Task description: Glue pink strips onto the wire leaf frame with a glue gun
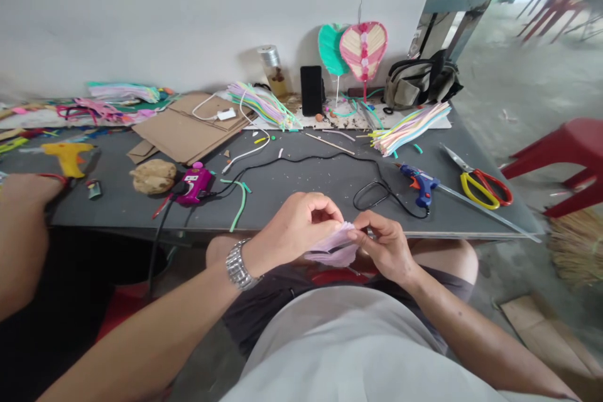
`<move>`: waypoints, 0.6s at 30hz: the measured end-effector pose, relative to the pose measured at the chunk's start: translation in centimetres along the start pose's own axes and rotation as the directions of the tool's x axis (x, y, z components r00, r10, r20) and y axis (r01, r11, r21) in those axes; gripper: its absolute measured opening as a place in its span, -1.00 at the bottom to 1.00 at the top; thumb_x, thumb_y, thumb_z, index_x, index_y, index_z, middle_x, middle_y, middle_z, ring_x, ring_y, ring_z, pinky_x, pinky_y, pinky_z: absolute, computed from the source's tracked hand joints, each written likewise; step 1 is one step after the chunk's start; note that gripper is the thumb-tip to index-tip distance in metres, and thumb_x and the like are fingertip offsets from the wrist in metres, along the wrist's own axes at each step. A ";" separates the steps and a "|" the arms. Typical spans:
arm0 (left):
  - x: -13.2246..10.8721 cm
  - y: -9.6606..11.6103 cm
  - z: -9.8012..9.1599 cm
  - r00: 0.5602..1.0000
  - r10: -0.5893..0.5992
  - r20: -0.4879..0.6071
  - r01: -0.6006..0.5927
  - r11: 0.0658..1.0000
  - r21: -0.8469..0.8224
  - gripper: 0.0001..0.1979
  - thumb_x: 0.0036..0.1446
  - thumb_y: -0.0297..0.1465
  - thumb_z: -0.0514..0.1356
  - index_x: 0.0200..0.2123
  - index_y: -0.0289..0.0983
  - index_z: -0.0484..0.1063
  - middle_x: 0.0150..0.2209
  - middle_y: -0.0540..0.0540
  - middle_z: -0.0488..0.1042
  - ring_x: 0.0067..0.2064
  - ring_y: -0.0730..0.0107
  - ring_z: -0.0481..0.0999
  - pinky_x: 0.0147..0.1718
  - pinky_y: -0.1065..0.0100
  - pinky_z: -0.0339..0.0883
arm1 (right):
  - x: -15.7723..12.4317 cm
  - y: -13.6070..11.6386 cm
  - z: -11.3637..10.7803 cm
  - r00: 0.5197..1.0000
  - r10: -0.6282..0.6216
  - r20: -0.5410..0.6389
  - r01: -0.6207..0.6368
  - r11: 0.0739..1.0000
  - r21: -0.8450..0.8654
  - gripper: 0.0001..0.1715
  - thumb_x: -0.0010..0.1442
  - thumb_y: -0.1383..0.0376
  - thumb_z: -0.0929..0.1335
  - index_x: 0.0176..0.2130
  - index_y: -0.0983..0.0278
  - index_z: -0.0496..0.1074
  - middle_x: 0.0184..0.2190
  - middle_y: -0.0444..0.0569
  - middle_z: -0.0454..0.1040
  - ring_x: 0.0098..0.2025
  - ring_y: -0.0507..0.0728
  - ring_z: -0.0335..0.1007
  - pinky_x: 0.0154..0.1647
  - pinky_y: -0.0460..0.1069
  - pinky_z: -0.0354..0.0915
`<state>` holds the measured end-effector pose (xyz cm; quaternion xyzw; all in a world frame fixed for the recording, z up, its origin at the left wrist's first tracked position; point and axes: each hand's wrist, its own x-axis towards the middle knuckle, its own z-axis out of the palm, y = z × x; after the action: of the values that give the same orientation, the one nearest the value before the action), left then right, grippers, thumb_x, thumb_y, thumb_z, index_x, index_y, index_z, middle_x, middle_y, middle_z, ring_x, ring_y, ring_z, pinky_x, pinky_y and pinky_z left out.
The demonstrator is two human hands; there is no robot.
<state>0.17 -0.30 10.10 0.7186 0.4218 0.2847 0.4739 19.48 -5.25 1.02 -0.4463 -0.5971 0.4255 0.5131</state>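
The left hand [301, 224] and right hand [384, 248] pinch a pale lilac folded sheet [332, 246] narrowly between them, just off the edge of the grey worktop [292, 183]. A finished-looking pink-and-cream heart-shaped ornament [363, 51] stands by the wall, while a bundle of pastel straws [409, 129] lies loose.

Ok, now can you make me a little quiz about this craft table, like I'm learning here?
1. Which hand, left or right, wears the shiny silver metal wristwatch while pinching the pale lilac folded sheet?
2. True or false: the red-and-yellow-handled metal scissors lie to the right of the blue plastic glue gun on the dark grey table.
3. Fill in the colour: the plastic glue gun near the other person's hand is ___.

Key: 1. left; 2. true; 3. yellow.
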 end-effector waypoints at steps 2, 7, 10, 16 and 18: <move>0.0 -0.1 -0.6 1.000 0.003 -0.027 -0.003 1.000 0.002 -0.93 0.00 -0.47 0.37 -0.41 -0.23 0.69 -0.45 -0.11 0.63 -0.43 0.32 0.54 -0.46 0.42 0.30 | 0.1 0.0 -0.1 0.999 0.036 -0.023 -0.035 0.997 0.062 -0.65 0.23 0.04 0.49 -0.43 0.22 0.50 -0.52 -0.14 0.40 -0.49 0.01 0.24 -0.43 -0.06 0.20; -0.9 -1.6 -2.7 0.949 0.049 -0.311 -0.089 0.989 -0.116 -0.78 0.05 -0.29 0.42 -0.23 -0.25 0.65 -0.29 -0.17 0.62 -0.31 0.26 0.55 -0.36 0.37 0.40 | 0.6 -0.7 -0.2 0.987 0.157 -0.044 -0.140 0.953 0.271 -0.54 0.12 -0.06 0.54 -0.44 0.22 0.44 -0.61 -0.18 0.34 -0.59 -0.01 0.17 -0.58 -0.08 0.11; -2.0 -3.1 -3.9 0.864 0.027 -0.503 -0.137 0.973 -0.183 -0.79 0.11 -0.25 0.42 -0.36 -0.25 0.53 -0.44 -0.05 0.49 -0.40 0.40 0.42 -0.40 0.42 0.31 | 1.0 -1.2 -0.4 0.981 0.180 -0.074 -0.150 0.941 0.304 -0.51 0.07 -0.07 0.56 -0.46 0.22 0.42 -0.62 -0.19 0.36 -0.60 -0.02 0.16 -0.58 -0.09 0.13; -4.2 -6.9 -4.0 0.802 -0.024 -0.596 -0.190 0.937 -0.294 -0.55 0.29 -0.09 0.25 -0.53 -0.21 0.23 -0.58 0.07 0.18 -0.52 0.46 0.16 -0.52 0.39 0.10 | 1.9 -1.0 -0.9 0.965 0.200 -0.172 -0.134 0.933 0.335 -0.51 -0.02 -0.04 0.60 -0.47 0.22 0.42 -0.61 -0.21 0.37 -0.55 -0.01 0.24 -0.48 -0.09 0.23; -4.8 -7.9 -3.5 0.815 -0.067 -0.576 -0.120 0.952 -0.282 -0.46 0.36 -0.04 0.14 -0.58 -0.20 0.13 -0.61 0.06 0.14 -0.54 0.44 0.14 -0.52 0.37 0.11 | 2.1 -0.8 -1.0 0.959 0.212 -0.188 -0.135 0.925 0.355 -0.52 -0.02 -0.02 0.61 -0.47 0.22 0.43 -0.60 -0.21 0.39 -0.54 -0.02 0.26 -0.46 -0.09 0.23</move>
<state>-7.58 -1.40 4.12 0.5218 0.4864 0.5578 0.4243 20.19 -3.31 2.36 -0.4476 -0.4116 0.5131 0.6058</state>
